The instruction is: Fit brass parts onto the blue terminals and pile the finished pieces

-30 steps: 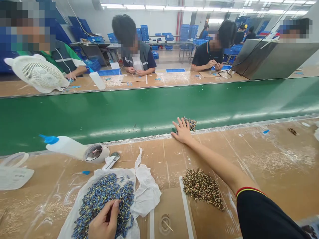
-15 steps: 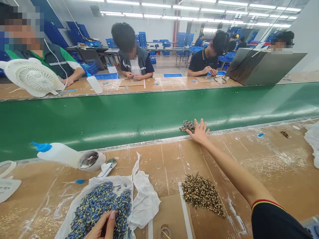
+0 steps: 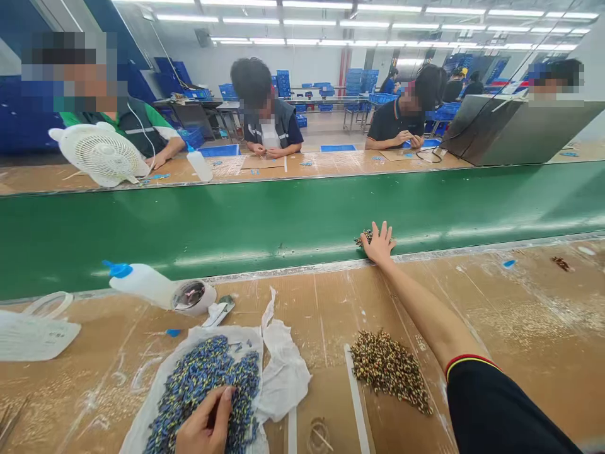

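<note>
A long green conveyor belt (image 3: 236, 221) runs across the view, and along its near edge lies the cardboard-covered bench (image 3: 529, 353), marked with whitish smears. On the bench, a crumpled white sheet (image 3: 248, 335) carries a broad heap of blue-and-yellow pieces (image 3: 189, 378); to the right, past a cardboard strip edged with white tape, lies a smaller heap of brown-and-tan pieces (image 3: 390, 369). A white squeeze bottle (image 3: 146, 285) with a blue cap lies on its side near the belt, its base at a roll of tape (image 3: 195, 296). The right arm stretches over the bench to the belt, where the right hand (image 3: 379, 244) is laid palm down with the fingers fanned wide, partly covering a small mixed-looking heap (image 3: 363, 238) at the belt's near edge. The left hand (image 3: 208, 422) is at the blue-and-yellow heap, thumb and forefinger brought together at the tips; whether a piece is pinched between them cannot be told. The step in hand looks like handling loose pieces at the belt's edge, with the right hand doing the reaching. As a judgement, drawing that small heap together calls for the spread fingers to close inward and keep low against the belt, since pieces this tiny would scatter easily, while the left needs only a light fingertip pinch to lift a single piece.
</note>
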Demonstrator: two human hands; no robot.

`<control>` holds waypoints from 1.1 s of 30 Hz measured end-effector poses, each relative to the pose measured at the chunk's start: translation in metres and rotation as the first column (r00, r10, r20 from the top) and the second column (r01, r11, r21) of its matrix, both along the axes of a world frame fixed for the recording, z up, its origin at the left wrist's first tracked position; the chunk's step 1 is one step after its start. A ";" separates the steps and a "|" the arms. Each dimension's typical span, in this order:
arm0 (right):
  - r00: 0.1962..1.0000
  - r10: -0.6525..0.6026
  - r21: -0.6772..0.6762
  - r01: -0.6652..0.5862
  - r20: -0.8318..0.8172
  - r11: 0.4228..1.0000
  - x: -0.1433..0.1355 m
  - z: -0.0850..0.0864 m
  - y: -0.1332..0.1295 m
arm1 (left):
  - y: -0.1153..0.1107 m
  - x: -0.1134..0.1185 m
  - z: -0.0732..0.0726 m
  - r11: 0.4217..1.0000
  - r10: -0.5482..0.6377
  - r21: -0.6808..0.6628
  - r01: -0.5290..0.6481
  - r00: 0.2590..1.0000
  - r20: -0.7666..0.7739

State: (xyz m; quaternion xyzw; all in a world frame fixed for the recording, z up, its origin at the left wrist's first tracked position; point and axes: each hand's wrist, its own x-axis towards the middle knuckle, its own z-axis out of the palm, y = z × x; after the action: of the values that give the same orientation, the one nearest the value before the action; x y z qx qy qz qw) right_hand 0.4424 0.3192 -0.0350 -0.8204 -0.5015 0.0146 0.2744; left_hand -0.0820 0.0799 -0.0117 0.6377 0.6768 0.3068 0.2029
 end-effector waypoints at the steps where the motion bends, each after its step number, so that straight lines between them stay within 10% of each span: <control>1: 1.000 0.011 0.022 -0.011 -0.002 1.000 0.001 0.005 -0.012 | 0.000 0.001 0.001 1.000 -0.008 0.016 0.007 1.000 0.008; 11: 0.973 0.213 0.183 -0.195 -0.086 0.964 -0.014 0.027 -0.270 | 0.002 0.009 0.023 0.960 -0.092 0.228 0.163 0.952 -0.291; 16: 0.912 0.022 0.275 0.100 -0.409 0.956 -0.059 0.002 -0.375 | -0.010 0.013 0.029 0.973 -0.178 0.072 0.219 0.910 -0.374; 22: 0.849 -0.106 0.286 0.288 -0.518 0.914 -0.085 -0.008 -0.410 | -0.014 0.005 0.036 0.979 -0.177 0.033 0.200 0.923 -0.343; 33: 0.902 -0.075 0.270 0.206 -0.426 0.941 -0.091 -0.008 -0.404 | -0.004 0.005 0.042 0.971 -0.238 -0.075 0.226 0.928 -0.287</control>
State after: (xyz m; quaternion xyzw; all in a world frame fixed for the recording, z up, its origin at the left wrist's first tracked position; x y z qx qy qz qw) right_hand 0.3514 -0.0852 -0.0434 -0.7803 -0.3678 0.0877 0.4982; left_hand -0.0773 0.0755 0.0305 0.7474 0.6253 0.1687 0.1479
